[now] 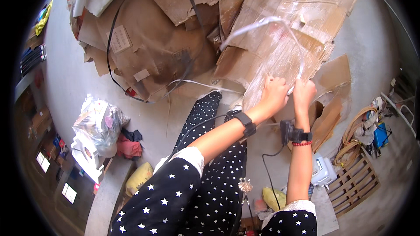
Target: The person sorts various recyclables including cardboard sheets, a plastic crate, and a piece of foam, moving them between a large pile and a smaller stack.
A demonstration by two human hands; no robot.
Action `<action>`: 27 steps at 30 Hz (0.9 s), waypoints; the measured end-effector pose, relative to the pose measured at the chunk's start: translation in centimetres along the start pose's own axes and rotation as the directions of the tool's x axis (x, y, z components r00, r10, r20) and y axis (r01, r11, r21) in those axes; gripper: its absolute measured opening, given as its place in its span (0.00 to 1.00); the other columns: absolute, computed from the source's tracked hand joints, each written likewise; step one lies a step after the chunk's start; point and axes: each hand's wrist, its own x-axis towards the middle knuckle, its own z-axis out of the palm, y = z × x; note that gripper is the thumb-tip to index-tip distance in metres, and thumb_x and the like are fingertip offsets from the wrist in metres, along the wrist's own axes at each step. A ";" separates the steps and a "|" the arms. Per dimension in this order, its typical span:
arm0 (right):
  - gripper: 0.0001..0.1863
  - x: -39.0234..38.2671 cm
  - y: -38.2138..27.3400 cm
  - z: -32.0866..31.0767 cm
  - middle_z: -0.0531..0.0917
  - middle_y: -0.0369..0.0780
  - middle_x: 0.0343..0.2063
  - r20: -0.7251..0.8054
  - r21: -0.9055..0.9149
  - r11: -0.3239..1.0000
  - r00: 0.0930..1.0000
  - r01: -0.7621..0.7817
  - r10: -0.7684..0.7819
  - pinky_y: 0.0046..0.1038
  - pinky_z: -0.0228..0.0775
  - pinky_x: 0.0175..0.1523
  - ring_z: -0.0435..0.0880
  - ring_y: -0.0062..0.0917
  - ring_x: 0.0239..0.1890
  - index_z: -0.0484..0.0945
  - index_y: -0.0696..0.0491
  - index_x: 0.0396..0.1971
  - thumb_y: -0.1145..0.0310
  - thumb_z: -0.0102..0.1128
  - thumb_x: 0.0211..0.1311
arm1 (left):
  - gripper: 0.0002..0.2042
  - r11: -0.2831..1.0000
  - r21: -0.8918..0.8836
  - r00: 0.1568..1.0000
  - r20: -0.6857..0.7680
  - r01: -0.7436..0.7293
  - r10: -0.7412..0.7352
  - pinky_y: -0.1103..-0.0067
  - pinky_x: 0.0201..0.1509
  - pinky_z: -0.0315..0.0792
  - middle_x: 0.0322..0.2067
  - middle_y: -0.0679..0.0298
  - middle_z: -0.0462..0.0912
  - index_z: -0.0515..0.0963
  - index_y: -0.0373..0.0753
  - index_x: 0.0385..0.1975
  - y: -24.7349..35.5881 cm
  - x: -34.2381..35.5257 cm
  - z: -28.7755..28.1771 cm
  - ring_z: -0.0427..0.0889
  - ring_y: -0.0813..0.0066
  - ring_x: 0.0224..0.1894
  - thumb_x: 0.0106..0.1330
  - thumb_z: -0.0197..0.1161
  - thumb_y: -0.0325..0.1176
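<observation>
My left hand (275, 91) and my right hand (304, 94) are close together over the near end of a flattened cardboard sheet (284, 39). Both are closed on a white plastic packing strap (299, 46). It rises from the hands in a loose loop above the cardboard, its far part blurred. Another white strap length (205, 86) runs along the floor edge of the pile toward my left hand; whether it joins the loop I cannot tell. A black strap (109, 57) curves around the brown cardboard stack (153, 57) at left.
Clear plastic bags (100, 124) and a red cloth (130, 145) lie on the left. At right are folded cardboard (334, 78), a coiled tan hose (350, 137), a blue box (381, 134), a wooden slatted pallet (355, 183) and a pale plastic container (323, 170).
</observation>
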 end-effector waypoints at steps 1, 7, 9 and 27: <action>0.14 -1.0 -0.2 -1.6 0.73 0.57 0.17 -0.007 0.012 1.000 1.000 -0.012 0.012 0.38 0.64 0.32 0.75 0.47 0.25 0.72 0.66 0.18 0.67 0.49 0.44 | 0.03 0.999 0.010 0.999 0.014 -0.031 0.031 0.72 0.40 0.58 0.22 0.61 0.69 0.72 0.38 0.14 1.4 -0.5 -0.6 0.69 0.65 0.32 0.38 0.57 0.28; 0.13 -8.2 1.2 -12.3 0.73 0.55 0.17 -0.130 0.009 0.998 0.990 -0.055 0.056 0.36 0.65 0.30 0.76 0.45 0.24 0.72 0.66 0.18 0.69 0.51 0.44 | 0.04 0.981 0.045 0.976 0.121 -0.190 0.184 0.72 0.43 0.58 0.22 0.62 0.69 0.72 0.38 0.14 12.2 -4.6 -3.3 0.69 0.68 0.32 0.38 0.57 0.29; 0.12 -10.4 2.2 -15.7 0.73 0.55 0.16 -0.140 0.103 0.994 0.989 -0.035 0.049 0.36 0.65 0.29 0.76 0.45 0.24 0.72 0.66 0.19 0.69 0.51 0.43 | 0.04 0.966 0.022 0.960 0.126 -0.256 0.251 0.72 0.44 0.58 0.22 0.62 0.69 0.72 0.38 0.14 15.9 -6.2 -4.3 0.69 0.68 0.33 0.38 0.58 0.29; 0.13 -23.5 23.7 -35.0 0.74 0.56 0.19 -0.325 0.126 0.992 0.944 -0.009 0.050 0.40 0.67 0.33 0.75 0.48 0.27 0.73 0.65 0.17 0.67 0.54 0.42 | 0.02 0.827 0.160 0.840 0.178 -0.539 0.513 0.65 0.47 0.56 0.23 0.64 0.70 0.73 0.40 0.16 38.5 -21.4 9.4 0.70 0.68 0.34 0.43 0.55 0.28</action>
